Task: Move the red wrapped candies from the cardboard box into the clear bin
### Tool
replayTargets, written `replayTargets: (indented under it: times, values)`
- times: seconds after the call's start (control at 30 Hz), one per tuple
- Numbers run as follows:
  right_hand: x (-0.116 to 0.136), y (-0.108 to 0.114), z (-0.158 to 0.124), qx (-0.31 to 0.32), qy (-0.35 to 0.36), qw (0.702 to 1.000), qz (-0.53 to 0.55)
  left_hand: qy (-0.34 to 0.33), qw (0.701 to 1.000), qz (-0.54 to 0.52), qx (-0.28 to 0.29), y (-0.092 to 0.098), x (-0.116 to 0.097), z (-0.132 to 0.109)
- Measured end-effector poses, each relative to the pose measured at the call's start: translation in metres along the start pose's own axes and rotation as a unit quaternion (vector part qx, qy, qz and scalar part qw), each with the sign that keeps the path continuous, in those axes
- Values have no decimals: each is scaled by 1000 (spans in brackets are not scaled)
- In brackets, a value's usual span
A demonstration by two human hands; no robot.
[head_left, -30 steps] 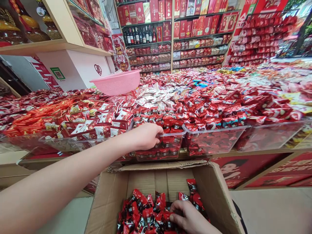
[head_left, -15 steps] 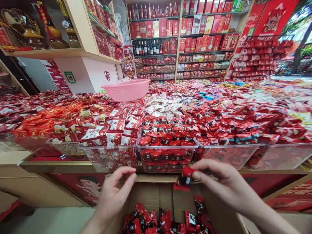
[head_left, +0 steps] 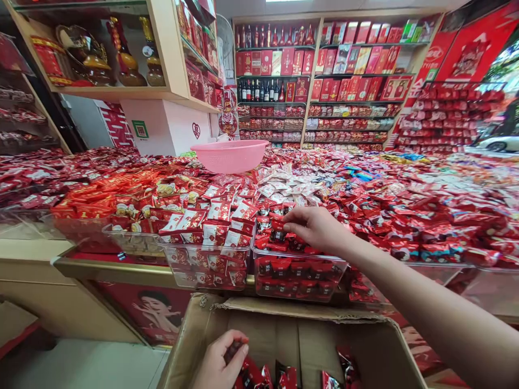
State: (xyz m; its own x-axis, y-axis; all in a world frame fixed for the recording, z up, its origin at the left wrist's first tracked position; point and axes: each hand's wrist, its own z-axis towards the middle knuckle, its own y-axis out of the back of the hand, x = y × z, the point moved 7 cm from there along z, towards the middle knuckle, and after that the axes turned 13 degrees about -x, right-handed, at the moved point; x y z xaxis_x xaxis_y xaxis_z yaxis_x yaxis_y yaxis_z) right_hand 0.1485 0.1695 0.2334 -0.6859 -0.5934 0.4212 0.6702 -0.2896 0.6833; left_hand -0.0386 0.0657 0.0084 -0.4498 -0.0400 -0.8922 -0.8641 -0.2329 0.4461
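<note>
My right hand (head_left: 311,228) reaches over a clear plastic bin (head_left: 300,254) and pinches a small red-and-black wrapped candy (head_left: 278,233) by its edge, just above similar candies lying in rows. My left hand (head_left: 222,361) is low, inside an open cardboard box (head_left: 286,309), with its fingers curled around a dark red wrapped candy (head_left: 233,351), partly hidden by the fingers. More loose red-and-black candies (head_left: 287,375) lie in the box beneath, cut off by the frame's bottom edge.
Left of the bin stands another clear bin with white-and-red packets (head_left: 217,232). Heaps of red-wrapped sweets (head_left: 397,216) spread to the right. A pink plastic basket (head_left: 229,156) rests on the sweets behind. Shelves of bottles and red boxes (head_left: 271,62) line the back wall.
My right hand has moved up and forward, carrying a candy from above the box to the bin. My left hand has lowered into the box and closed on a candy. The view has shifted.
</note>
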Motion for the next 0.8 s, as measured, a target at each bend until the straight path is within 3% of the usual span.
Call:
replayTargets:
  times: [0.17, 0.33, 0.53, 0.67, 0.8]
  values:
    - [-1, -13, -4, 55, 22, 998, -39, 11, 1000, 15, 15, -6, 18, -2]
    - [4, -11, 0, 64, 43, 995, -61, -14, 995, 30, 89, -11, 6, -8]
    - [16, -18, 7, 43, 63, 996, -45, -22, 988, 79, 133, -16, -1, -14]
    - [21, -28, 9, 38, 66, 995, -57, -35, 987, 78, 133, -17, -2, -15]
    - [19, -38, 7, 78, 62, 993, -66, -34, 989, 85, 116, -17, -1, -15]
